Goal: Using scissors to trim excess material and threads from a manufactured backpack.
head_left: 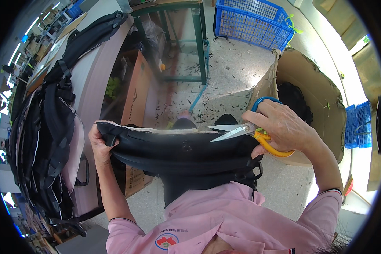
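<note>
A long, curved piece of black padded fabric [169, 146] with a pale raw edge along its top stretches across my lap. My left hand [100, 146] is closed on its left end, the thumb pressed against the cloth. In my right hand [285, 125] is a pair of scissors [244, 128] with one blue and one yellow handle loop. The blades are spread apart and point left, by the right part of the pale edge. My right thumb tip rests at the fabric's right end; whether it also grips the cloth I cannot tell.
On the left, a table [93, 80] bears a heap of black fabric pieces [42, 148]. Cardboard boxes stand below it [135, 97] and at my right [326, 84], the right one holding black material. Ahead are a green metal frame [199, 46], a blue crate [254, 25] and dark floor scraps.
</note>
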